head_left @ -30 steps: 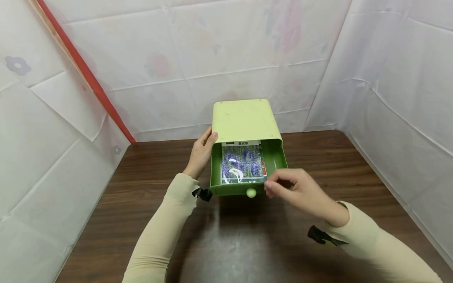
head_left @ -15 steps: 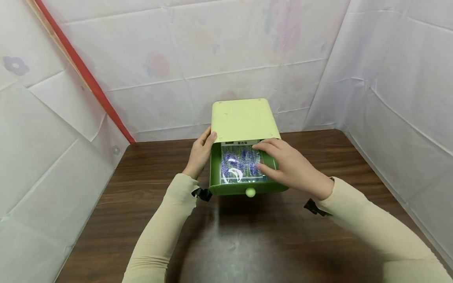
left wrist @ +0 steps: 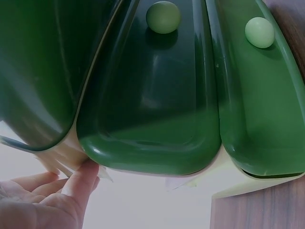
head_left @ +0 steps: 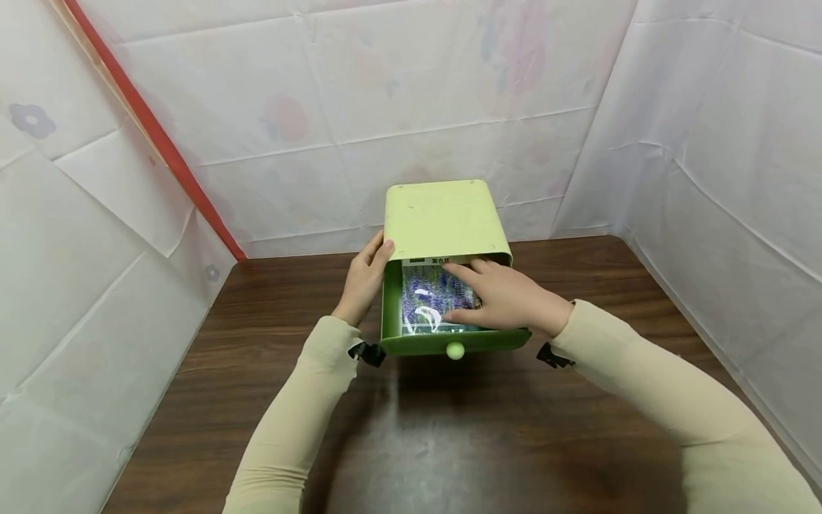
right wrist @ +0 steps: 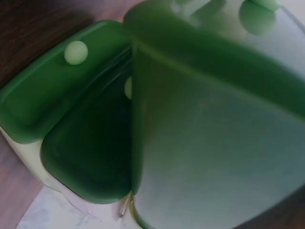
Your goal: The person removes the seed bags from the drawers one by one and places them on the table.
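Note:
A small cabinet with a pale yellow-green top [head_left: 443, 214] stands at the back of the table, its top drawer [head_left: 417, 346] pulled out. In that drawer lies a glossy flat packet [head_left: 420, 289] printed with purple lavender flowers. My right hand [head_left: 504, 296] reaches in over the packet's right half, fingers spread, with some fingertips hidden beneath the cabinet's upper edge. The thumb lies low over the packet. My left hand [head_left: 362, 282] rests against the cabinet's left side, thumb at the top front corner; the left wrist view shows these fingers [left wrist: 81, 183] fairly straight along the wall.
Below the pulled-out drawer, a middle drawer [left wrist: 143, 109] and a bottom drawer [left wrist: 264, 109] sit closed, each with a round light-green knob. White sheeting [head_left: 257, 86] hangs behind and on both sides of the dark wooden table [head_left: 257, 371].
My right hand has left the drawer's front edge beside the knob and moved in over the packet, fingers spreading. My left hand and the cabinet stay put.

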Motion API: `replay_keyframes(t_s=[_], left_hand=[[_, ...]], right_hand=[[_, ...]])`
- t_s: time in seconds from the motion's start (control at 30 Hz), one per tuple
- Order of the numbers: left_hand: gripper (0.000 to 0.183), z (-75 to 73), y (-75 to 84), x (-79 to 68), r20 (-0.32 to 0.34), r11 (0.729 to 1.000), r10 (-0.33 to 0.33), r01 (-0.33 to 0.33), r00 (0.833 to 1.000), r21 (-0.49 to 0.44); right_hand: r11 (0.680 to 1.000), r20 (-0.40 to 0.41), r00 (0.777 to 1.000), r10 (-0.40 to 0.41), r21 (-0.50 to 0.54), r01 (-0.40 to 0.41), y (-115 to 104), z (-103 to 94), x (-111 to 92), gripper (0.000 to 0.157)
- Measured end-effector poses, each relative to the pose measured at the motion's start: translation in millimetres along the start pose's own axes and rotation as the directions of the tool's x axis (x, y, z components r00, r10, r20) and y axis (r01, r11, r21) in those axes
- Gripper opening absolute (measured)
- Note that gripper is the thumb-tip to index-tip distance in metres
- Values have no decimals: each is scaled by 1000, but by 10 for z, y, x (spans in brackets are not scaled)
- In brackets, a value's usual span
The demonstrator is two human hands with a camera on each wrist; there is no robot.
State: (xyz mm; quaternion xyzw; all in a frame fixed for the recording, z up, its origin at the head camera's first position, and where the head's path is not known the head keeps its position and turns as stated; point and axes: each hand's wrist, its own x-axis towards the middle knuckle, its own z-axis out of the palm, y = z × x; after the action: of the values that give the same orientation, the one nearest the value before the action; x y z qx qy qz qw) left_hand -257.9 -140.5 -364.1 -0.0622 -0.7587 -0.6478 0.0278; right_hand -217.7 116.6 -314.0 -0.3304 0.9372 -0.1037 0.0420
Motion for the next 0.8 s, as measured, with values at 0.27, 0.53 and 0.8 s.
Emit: replay_keyframes(t_s=[0.27,0.53,0.8], left_hand=[[59,-30,19,-2,18,1000,-5,6,1000,-14],[59,0,273,-154,24,1000,-26,26,999,0],[59,2,291,-172,22,1000,-18,18,1000,-1]], right_hand=[[990,20,999,36,-137,-33,-39,46,113,89],[995,39,999,28,-102,-24,-59,88,164,90],[999,33,999,15,30,-16,-77,147,202,86]])
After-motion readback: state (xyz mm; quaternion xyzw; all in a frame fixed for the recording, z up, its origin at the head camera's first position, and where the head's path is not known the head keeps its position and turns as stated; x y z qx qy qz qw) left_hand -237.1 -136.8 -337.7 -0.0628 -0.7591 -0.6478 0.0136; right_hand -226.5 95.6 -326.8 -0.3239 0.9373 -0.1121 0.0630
